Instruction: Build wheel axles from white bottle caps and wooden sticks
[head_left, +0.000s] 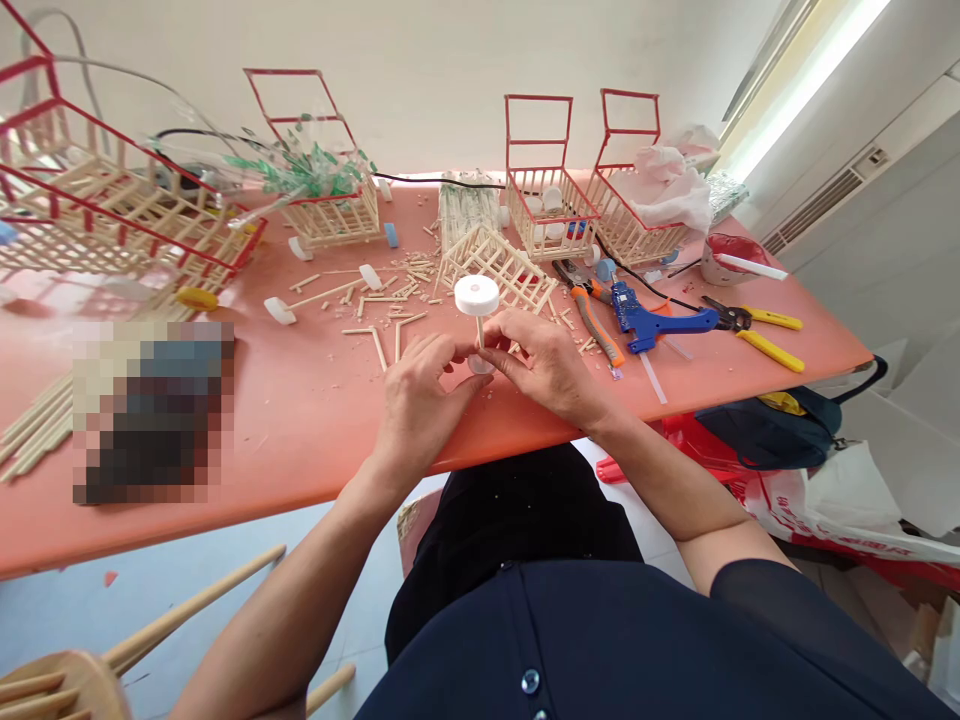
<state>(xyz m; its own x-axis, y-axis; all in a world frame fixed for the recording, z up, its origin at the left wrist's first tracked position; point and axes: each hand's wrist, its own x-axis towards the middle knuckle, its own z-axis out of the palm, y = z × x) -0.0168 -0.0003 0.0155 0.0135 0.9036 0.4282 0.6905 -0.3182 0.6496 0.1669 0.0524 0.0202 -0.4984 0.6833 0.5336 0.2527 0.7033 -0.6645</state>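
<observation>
Close to the table's front edge, a thin wooden stick stands upright between my hands, with a white bottle cap (477, 293) on its top end. Another pale cap (481, 366) sits at its lower end, partly covered by my fingers. My right hand (546, 362) pinches the stick with thumb and fingertips. The fingers of my left hand (426, 392) are closed around the lower cap. Just behind them a small basket frame of wooden sticks (499, 265) lies tilted on the table. A similar stick with caps on both ends, like an axle (330, 292), rests to the left.
Finished stick carts with red handles, such as one cart (551, 215), stand along the wall. At right lie orange-handled pliers (596, 325), a blue glue gun (652, 322), yellow-handled wire strippers (765, 335) and a red tub (731, 262). Cut stick pieces (397, 290) litter the table (300, 430).
</observation>
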